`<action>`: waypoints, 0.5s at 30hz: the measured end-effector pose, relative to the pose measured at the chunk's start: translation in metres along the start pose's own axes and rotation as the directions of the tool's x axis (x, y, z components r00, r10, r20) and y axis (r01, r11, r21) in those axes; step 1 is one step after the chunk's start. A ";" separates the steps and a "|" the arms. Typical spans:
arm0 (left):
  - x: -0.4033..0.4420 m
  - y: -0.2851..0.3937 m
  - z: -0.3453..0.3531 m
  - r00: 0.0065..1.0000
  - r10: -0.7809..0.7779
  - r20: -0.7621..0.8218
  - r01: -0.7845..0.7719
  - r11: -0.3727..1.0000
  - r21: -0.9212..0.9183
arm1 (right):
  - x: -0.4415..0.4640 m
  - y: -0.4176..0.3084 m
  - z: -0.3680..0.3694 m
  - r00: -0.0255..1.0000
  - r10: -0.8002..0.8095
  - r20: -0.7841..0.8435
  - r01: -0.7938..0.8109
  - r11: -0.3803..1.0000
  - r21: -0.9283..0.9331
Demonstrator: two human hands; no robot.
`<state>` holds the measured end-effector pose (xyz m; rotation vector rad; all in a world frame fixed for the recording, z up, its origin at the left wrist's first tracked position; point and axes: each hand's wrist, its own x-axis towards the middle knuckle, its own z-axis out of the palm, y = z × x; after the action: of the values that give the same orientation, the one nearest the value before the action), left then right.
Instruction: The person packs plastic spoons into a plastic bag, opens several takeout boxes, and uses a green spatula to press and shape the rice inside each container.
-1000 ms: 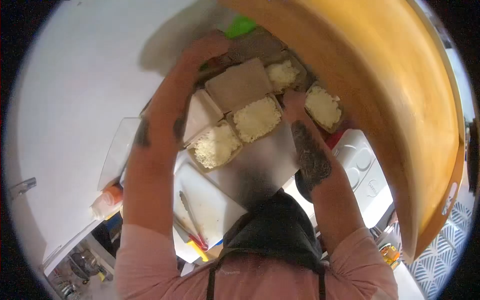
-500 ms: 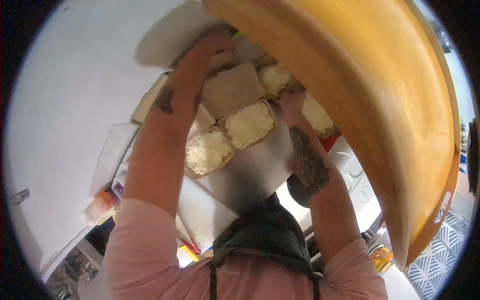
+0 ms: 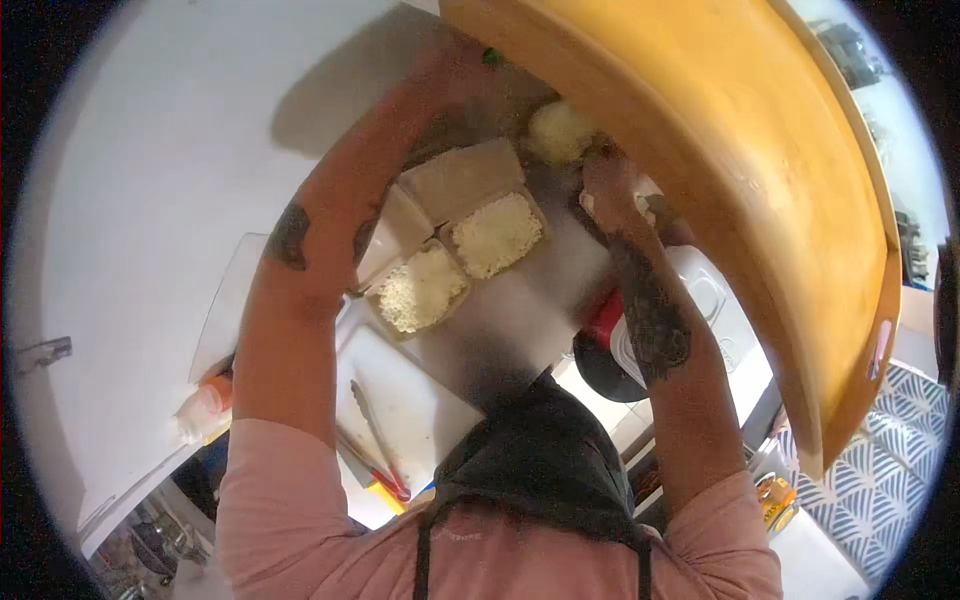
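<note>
Two open cardboard takeaway boxes stand in the middle of the counter, a left box of white rice (image 3: 420, 290) and a right box of white rice (image 3: 497, 235), with their lids (image 3: 465, 182) folded back. My left hand (image 3: 468, 70) reaches far forward by a small green thing (image 3: 491, 57); its fingers are blurred and partly hidden. My right hand (image 3: 610, 190) is curled over another rice-filled box (image 3: 645, 200) by the orange-brown panel; what its fingers grip is hidden. A further mound of rice (image 3: 560, 132) lies ahead of it.
A large curved orange-brown panel (image 3: 700, 130) closes off the right side. Red-handled tongs (image 3: 375, 430) lie on a white board (image 3: 395, 385) near me. A white container (image 3: 710, 300) and something red (image 3: 604, 318) sit beneath my right forearm. A bottle (image 3: 205, 405) stands at left.
My right hand has shifted right and nearer to me, onto the rice box beside the panel. My left hand has moved slightly farther forward and right. The camera view has shifted a little.
</note>
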<state>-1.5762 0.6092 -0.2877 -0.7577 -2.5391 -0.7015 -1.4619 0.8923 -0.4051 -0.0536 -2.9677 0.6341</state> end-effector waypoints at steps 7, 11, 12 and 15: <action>-0.034 0.054 -0.072 0.941 -0.254 0.222 0.276 0.959 -0.071 | -0.094 -0.058 -0.073 0.967 0.255 -0.007 -0.197 0.765 0.613; -0.098 0.082 -0.093 0.928 -0.200 0.313 0.227 0.973 -0.050 | -0.196 -0.052 -0.022 0.950 0.293 0.111 -0.264 0.560 0.786; -0.126 0.084 -0.083 0.929 -0.165 0.332 0.186 0.982 -0.032 | -0.225 -0.062 -0.029 0.927 0.312 0.209 -0.344 0.480 0.807; -0.192 0.117 -0.083 0.817 -0.213 0.536 0.228 0.973 0.039 | -0.293 -0.090 -0.058 0.740 0.326 0.588 -0.655 0.149 0.741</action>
<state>-1.3393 0.5723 -0.2766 -0.7572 -3.1801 -0.6649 -1.1658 0.8173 -0.3439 -0.9647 -2.1459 2.5461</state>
